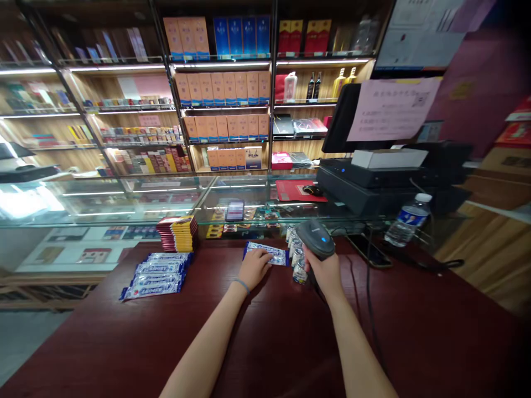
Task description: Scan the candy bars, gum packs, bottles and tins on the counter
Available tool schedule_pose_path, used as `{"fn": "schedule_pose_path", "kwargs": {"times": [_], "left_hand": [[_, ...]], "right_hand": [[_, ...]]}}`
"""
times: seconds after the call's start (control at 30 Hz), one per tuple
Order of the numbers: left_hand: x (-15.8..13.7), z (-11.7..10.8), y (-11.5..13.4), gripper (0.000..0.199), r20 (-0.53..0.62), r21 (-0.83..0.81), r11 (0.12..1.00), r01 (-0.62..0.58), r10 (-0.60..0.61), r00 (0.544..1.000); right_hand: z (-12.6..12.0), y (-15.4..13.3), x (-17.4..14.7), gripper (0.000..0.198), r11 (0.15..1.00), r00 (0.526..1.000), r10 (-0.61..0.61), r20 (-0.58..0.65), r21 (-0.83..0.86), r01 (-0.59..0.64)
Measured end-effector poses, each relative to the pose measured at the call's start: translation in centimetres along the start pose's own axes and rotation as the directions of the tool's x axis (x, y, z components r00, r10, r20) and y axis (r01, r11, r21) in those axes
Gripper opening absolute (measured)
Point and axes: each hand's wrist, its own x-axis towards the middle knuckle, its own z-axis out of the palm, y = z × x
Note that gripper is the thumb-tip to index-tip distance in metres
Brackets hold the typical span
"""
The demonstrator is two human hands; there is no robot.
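Note:
On the dark red counter, my left hand has its fingers curled over a blue-and-white snack packet, gripping its near side. The packet lies flat, its left part covered by the hand. A black barcode scanner is in my right hand, with the fingers wrapped round its handle. Its head tilts to the left and a blue light glows on top. Just below the scanner head stands a short row of small cans, partly hidden by it. More blue-and-white packets lie overlapped at the left.
Stacked red-and-yellow packs stand behind the left packets. On the right are a phone, a water bottle and loose cables. A glass display case borders the far edge. A monitor rises behind at right.

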Motion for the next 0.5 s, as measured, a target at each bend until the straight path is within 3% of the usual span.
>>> {"fn": "schedule_pose_path", "kwargs": {"times": [0.2, 0.33, 0.43, 0.5], "left_hand": [[-0.2, 0.3, 0.0, 0.026, 0.074, 0.028, 0.998, 0.050, -0.052, 0.996], [-0.4, 0.0, 0.3, 0.024, 0.081, -0.042, 0.997, 0.060, -0.056, 0.995], [-0.9, -0.7, 0.2, 0.027, -0.004, -0.197, 0.966, 0.166, -0.170, 0.985], [-1.1, -1.5, -0.3, 0.028, -0.090, -0.341, 0.902, 0.263, -0.310, 0.946]], "right_hand": [[-0.4, -0.3, 0.0, 0.035, 1.000, 0.999, 0.019, 0.032, 0.012, -0.020], [-0.4, -0.7, -0.2, 0.035, 1.000, 0.999, 0.025, 0.035, 0.016, -0.026], [-0.1, -0.7, -0.3, 0.034, 0.999, 0.999, 0.030, 0.012, 0.009, -0.030], [0.3, -0.6, -0.5, 0.034, 1.000, 1.000, 0.023, 0.003, 0.006, -0.023]]}}
